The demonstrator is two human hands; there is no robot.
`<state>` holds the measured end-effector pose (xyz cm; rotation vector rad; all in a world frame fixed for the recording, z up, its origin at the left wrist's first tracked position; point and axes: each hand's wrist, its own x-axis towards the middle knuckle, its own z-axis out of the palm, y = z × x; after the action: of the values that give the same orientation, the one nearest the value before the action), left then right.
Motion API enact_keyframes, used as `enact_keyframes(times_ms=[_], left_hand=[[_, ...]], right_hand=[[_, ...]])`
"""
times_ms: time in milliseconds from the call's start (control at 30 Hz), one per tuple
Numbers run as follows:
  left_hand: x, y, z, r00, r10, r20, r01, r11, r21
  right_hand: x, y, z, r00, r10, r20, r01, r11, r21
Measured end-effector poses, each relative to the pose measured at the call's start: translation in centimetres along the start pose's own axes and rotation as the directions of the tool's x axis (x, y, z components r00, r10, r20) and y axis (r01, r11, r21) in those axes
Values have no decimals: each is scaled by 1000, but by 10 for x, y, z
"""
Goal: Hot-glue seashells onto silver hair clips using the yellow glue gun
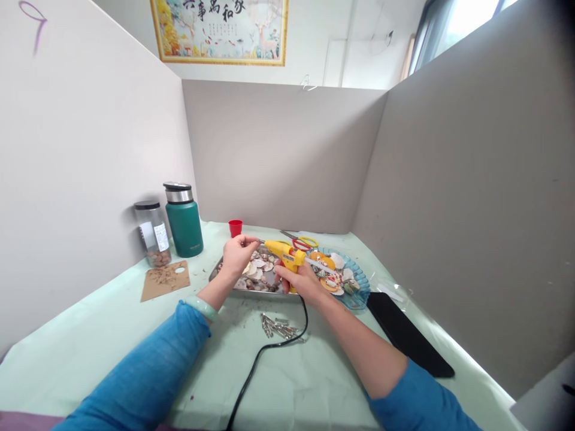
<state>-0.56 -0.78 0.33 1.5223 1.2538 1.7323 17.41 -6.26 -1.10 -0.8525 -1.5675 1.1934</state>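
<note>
My right hand [302, 280] is wrapped round the handle of a yellow hot glue gun [283, 252], whose nozzle points left. A whitish glue stick [320, 265] sticks out of its back end, and a black cord [265, 348] runs from it toward the front edge. At the nozzle, my left hand [239, 254] is closed in a pinch; a thin, small item at the fingertips is too small to name. Under both hands lies a metal tray [245, 294] of seashells [257, 269]. Several silver metal clips [279, 327] are piled in front of the tray.
A blue plate [362, 293] with shells and orange slices stands right of the tray, scissors [305, 242] behind it. A black slab [408, 335] lies at right. At left are a green flask [184, 227], a jar [153, 236] and brown card [166, 281]. A red cup [235, 228] stands behind.
</note>
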Motion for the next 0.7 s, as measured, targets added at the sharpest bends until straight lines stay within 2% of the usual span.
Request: enact_keyframes(times_ms=[700], left_hand=[[0, 0, -2, 1000, 4, -23, -3, 999, 34]], right_hand=[[4, 7, -1, 1000, -5, -28, 6, 1000, 18]])
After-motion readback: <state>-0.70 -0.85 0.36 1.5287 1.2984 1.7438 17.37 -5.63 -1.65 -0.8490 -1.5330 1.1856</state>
